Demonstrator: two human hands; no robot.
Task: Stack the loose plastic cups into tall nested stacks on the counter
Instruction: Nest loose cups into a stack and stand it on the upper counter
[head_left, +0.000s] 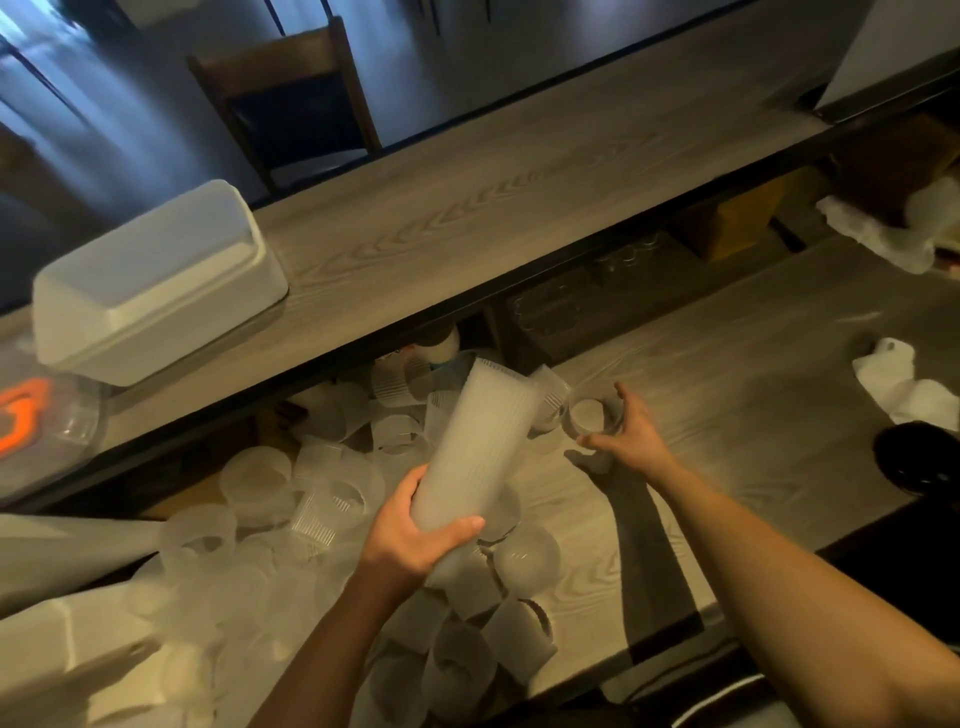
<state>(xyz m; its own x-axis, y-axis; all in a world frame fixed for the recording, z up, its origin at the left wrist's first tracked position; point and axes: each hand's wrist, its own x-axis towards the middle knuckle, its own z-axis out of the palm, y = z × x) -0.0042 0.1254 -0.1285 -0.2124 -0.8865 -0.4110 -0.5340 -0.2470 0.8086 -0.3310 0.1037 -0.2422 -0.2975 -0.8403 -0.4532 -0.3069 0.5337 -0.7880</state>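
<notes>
My left hand (415, 535) grips the base of a tall nested stack of frosted plastic cups (478, 441), tilted with its open end up and away from me. Just right of the stack's top, my right hand (631, 434) holds a single loose cup (589, 415) by its side, mouth facing the camera, just above the wooden counter (727, 395). A big pile of loose frosted cups (322, 519) covers the counter's left part, under and around my left hand.
A raised wooden shelf (467, 223) runs above the counter with a white foam box (150, 291) on it. White crumpled bags (904, 384) and a dark object (919, 462) lie at the right. White containers (62, 639) sit at the lower left.
</notes>
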